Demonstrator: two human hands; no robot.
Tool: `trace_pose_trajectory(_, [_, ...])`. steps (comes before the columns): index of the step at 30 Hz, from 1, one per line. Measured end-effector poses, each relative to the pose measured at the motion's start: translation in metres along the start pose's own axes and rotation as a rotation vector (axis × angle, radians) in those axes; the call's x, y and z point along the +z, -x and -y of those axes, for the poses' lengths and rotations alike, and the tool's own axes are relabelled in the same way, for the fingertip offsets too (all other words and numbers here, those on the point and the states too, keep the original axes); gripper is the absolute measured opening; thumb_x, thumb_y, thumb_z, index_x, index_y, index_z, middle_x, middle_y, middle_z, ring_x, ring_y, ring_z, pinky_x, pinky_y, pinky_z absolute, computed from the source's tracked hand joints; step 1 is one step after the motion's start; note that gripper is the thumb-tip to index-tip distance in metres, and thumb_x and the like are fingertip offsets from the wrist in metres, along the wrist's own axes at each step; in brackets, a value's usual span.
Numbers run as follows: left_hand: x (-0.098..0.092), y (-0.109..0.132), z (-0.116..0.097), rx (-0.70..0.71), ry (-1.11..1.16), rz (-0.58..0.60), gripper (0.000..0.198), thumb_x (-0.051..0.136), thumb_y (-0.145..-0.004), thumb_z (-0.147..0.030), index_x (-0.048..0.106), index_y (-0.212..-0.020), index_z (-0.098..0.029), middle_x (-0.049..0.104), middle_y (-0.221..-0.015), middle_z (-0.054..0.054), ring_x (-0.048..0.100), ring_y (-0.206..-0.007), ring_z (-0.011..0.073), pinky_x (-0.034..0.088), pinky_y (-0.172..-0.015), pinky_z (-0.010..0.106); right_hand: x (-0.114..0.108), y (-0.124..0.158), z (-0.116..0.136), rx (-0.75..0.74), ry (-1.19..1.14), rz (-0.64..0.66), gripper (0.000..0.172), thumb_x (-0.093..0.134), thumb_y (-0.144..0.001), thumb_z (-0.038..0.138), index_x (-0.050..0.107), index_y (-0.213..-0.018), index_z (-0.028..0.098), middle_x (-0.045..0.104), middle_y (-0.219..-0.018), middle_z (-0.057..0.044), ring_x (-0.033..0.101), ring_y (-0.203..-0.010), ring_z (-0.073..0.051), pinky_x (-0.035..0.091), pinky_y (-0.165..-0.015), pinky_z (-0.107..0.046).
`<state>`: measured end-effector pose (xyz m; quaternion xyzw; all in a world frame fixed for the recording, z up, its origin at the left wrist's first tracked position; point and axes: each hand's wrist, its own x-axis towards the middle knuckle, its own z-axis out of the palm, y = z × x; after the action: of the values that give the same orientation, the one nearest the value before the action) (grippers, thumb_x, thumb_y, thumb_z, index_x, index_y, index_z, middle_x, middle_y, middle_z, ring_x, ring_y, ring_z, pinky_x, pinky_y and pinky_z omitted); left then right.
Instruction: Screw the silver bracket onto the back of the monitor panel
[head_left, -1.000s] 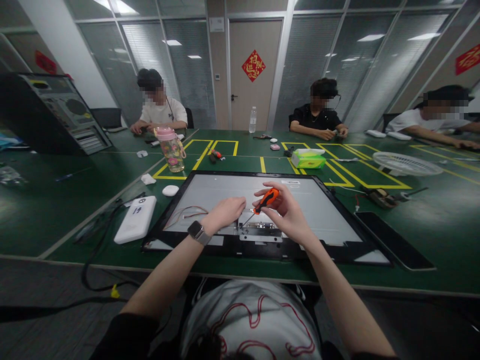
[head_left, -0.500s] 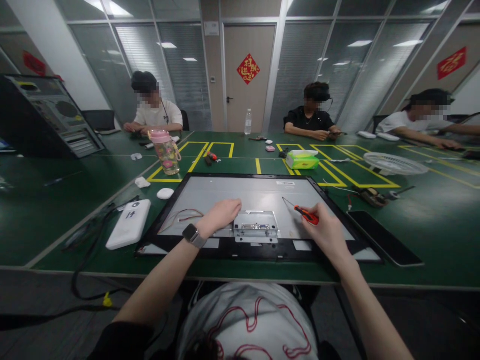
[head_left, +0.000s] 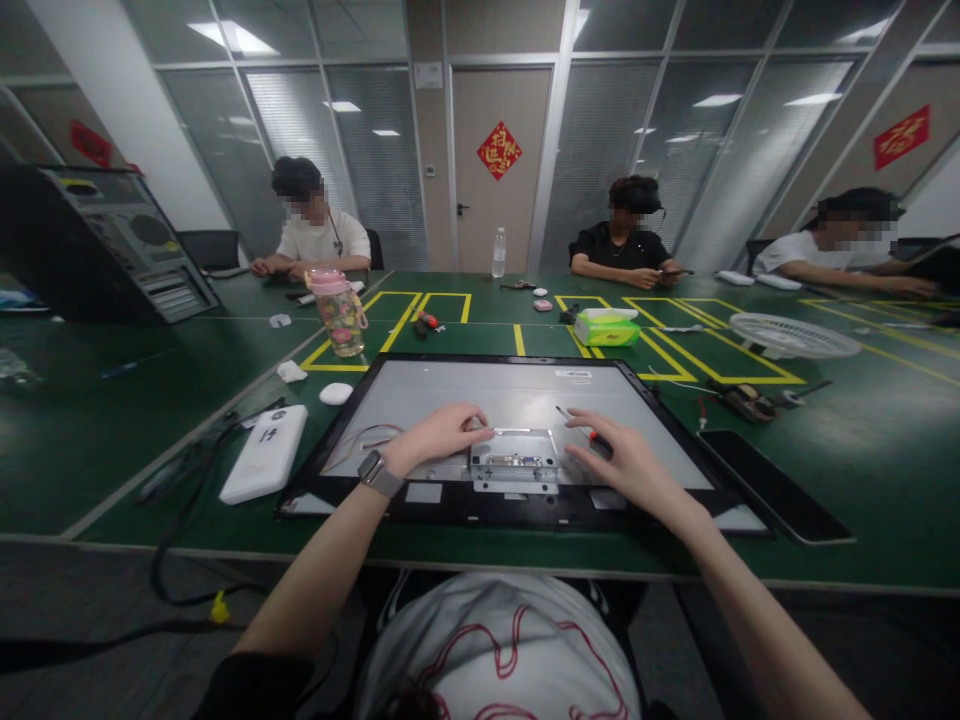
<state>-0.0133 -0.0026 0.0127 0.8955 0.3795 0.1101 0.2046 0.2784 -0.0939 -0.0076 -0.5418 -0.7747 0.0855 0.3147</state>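
A flat display panel (head_left: 442, 388) lies face down on the green table, its grey metal back showing inside a black frame. Near its front edge sits a metal bracket box (head_left: 517, 445) with connectors along it. My left hand (head_left: 442, 438) is at the bracket's upper left corner, thumb at the edge and fingers curved apart above it. Over the panel, right of the bracket, my right hand (head_left: 622, 455) has its thumb and fingers spread. A red and black screwdriver (head_left: 595, 438) lies behind those fingers, partly hidden by them.
Left of the panel are a white power bank (head_left: 264, 455), a white case (head_left: 335, 394) and cables (head_left: 187, 490). A phone (head_left: 772, 485) lies to the right. Beyond stand a pink-lidded bottle (head_left: 339, 315) and a green tissue pack (head_left: 606, 327). Several people sit across the table.
My right hand has opened off the screwdriver and moved left toward the bracket. My left hand has shifted slightly, its thumb now showing at the bracket's corner. The view has tilted a little.
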Motion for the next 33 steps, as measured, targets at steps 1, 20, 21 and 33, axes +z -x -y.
trace_pose_trajectory(1, [-0.003,0.002,0.003,-0.034,0.041,0.024,0.041,0.057,-0.087,-0.053,0.066,-0.108,-0.018,0.063,-0.091,0.004,0.059,-0.081,0.0183,0.045,-0.075,0.028,-0.001,-0.008,0.004,-0.026,-0.072,0.095,0.034,0.058,-0.087,0.039,0.058,-0.117,0.023,0.061,-0.132,-0.012,0.059,-0.12,-0.03,0.048,-0.097,-0.044])
trace_pose_trajectory(20, [-0.008,0.009,0.007,0.099,0.039,0.045,0.064,0.078,-0.061,-0.044,0.062,-0.116,-0.016,0.057,-0.105,0.005,0.058,-0.093,0.0228,0.048,-0.084,0.031,0.005,-0.038,0.009,-0.049,-0.208,0.345,0.046,0.074,-0.06,0.023,0.051,-0.099,0.022,0.061,-0.105,-0.003,0.058,-0.096,-0.024,0.046,-0.088,-0.036])
trace_pose_trajectory(21, [-0.008,0.009,0.007,0.102,0.045,0.037,0.062,0.078,-0.061,-0.043,0.063,-0.115,-0.016,0.057,-0.104,0.005,0.058,-0.093,0.0226,0.048,-0.083,0.031,0.004,-0.038,0.009,-0.057,-0.215,0.335,0.045,0.074,-0.061,0.023,0.05,-0.099,0.022,0.061,-0.105,-0.003,0.058,-0.097,-0.024,0.046,-0.088,-0.036])
trace_pose_trajectory(33, [-0.003,0.0,0.01,0.096,0.044,-0.075,0.056,0.072,-0.068,-0.03,0.061,-0.122,-0.016,0.057,-0.112,0.006,0.058,-0.097,0.0219,0.048,-0.089,0.032,0.012,-0.044,0.0,-0.08,-0.156,0.245,0.035,0.066,-0.068,0.022,0.046,-0.097,0.022,0.063,-0.115,-0.008,0.06,-0.096,-0.024,0.046,-0.087,-0.037])
